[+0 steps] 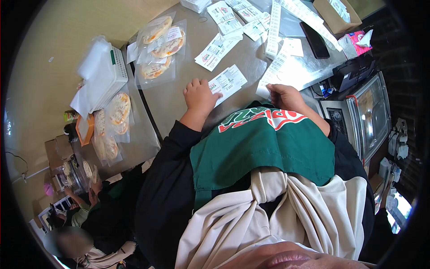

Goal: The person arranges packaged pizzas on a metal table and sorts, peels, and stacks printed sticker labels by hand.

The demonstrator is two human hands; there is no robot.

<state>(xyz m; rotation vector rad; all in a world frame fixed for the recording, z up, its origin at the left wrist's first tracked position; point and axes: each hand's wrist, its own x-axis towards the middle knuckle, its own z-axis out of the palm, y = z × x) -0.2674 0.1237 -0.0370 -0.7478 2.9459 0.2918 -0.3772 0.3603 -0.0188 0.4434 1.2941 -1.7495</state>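
Observation:
My left hand (199, 95) lies on the steel table with its fingers stretched out and slightly curled. Its thumb touches the edge of a small stack of printed labels (230, 82). Between the thumb and fingers of my right hand (286, 96) is the near end of a long strip of white labels (272, 74), which runs away across the table. Further off lie more loose stacks of printed labels (217, 52), some overlapping one another.
Bagged pizzas (156, 67) lie at the left, with more bagged pizzas (120, 109) beside a white basket (117, 67). A black phone (315, 40) and a cardboard box (337, 17) sit at the right. Another person (101, 215) handles pizzas at lower left.

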